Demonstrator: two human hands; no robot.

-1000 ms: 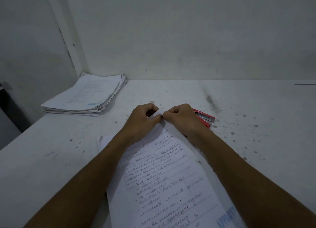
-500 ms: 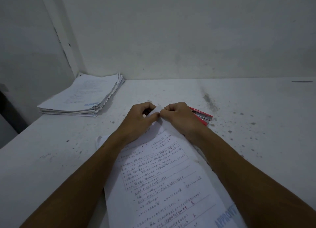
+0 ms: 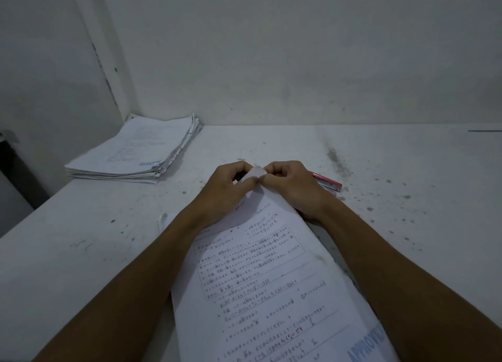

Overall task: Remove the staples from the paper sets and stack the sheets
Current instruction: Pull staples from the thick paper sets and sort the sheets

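Well to the left of the hands and farther from the person, a stack of loose sheets (image 3: 135,151) lies in the corner of the white table (image 3: 407,226), its edges ragged but roughly squared. Judged from that pile, a good share of the work looks done already, though whether every sheet there is free of staples cannot be told.

The left hand (image 3: 228,190) has its fingers curled, thumb and forefinger pinching the far top corner of the paper set (image 3: 258,280), which lies slantwise between the two forearms and runs back toward the person. The corner (image 3: 254,173) itself is lifted and bent up between the two hands. The right hand (image 3: 293,185) is curled too, its fingertips meeting the left's at that same corner and nipping the paper there. The staple is too small to make out, so whether it is half out or still seated cannot be said; the step in hand seems to be working it loose by fingernail.

Just beyond the right hand, partly hidden behind it, a red stapler (image 3: 328,183) rests on the table, untouched.

What is left: free this set, then carry its sheets over to the stack at the left
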